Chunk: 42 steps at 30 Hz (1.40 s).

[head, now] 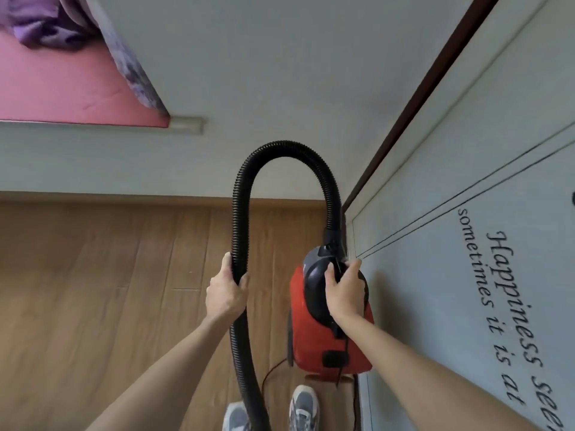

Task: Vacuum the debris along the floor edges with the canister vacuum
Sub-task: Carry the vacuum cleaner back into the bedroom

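- Head view: the red vacuum (314, 349) is held by its black top handle in the right hand (343, 293), whose fingers are wrapped round the handle; the body appears to be lifted off the floor (93, 275), close beside a pale lettered panel (466, 275).
- The hose (281, 147) is gripped by the left hand (225, 290), with fingers curled round it; it arches up from the vacuum and runs down out of the bottom of the frame.
- The nozzle is not shown, so contact with the floor cannot be told.
- No debris can be made out on the boards or along the edge where the wall (280, 57) meets them.
- Progress is judged as early or between stretches: the vacuum is being carried, not run, and the edges are yet to be worked.
- The hose is ribbed and flexible; the vacuum shell is smooth hard plastic, boxy with rounded corners.
- The floor is matte wood-grain plank.
- A thin cord (270, 371) trails on the floor near the grey shoes (303, 405).
- A bed (62, 88) with a pink sheet and a crumpled purple blanket (37, 23) is seen at upper left.
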Motion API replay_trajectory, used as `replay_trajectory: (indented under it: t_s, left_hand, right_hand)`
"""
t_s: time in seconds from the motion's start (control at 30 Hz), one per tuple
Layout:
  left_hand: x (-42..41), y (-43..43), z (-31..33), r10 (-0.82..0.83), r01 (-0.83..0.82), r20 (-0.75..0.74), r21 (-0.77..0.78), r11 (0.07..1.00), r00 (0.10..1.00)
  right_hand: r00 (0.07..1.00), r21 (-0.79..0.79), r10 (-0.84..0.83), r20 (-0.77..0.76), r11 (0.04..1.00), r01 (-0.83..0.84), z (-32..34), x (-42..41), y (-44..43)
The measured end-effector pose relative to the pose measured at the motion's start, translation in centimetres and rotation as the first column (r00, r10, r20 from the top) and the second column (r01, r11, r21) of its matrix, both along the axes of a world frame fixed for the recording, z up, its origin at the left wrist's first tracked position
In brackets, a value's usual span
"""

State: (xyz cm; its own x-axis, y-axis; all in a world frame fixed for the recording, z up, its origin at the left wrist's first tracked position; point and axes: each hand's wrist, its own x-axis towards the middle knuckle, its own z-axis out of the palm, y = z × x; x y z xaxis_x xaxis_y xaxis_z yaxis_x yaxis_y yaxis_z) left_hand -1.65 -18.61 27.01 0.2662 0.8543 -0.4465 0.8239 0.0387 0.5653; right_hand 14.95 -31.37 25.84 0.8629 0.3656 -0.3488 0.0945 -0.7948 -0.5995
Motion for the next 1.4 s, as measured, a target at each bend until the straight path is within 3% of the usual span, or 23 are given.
replay_trajectory:
  t_s: [0.63,0.87,1.4]
  left_hand:
    - [7.8,7.9,-26.7,-0.094,0.095,0.042,-0.02,0.995,0.995]
    - [9.5,8.7,-32.0,-0.108,0.111,0.036,-0.073,0.991,0.993]
    - [13.6,11.0,-39.3,0.055,-0.054,0.007,-0.122,0.991,0.998]
  right_hand:
    - [0.997,-0.024,-0.067,0.031,0.997,0.068,-23.4,8.7,8.0]
    - [0.997,0.007,-0.07,0.019,0.998,0.07,-28.7,10.3,9.3]
    - [0.993,0.038,-0.106,0.053,0.994,0.104,-34.3,11.8,10.7]
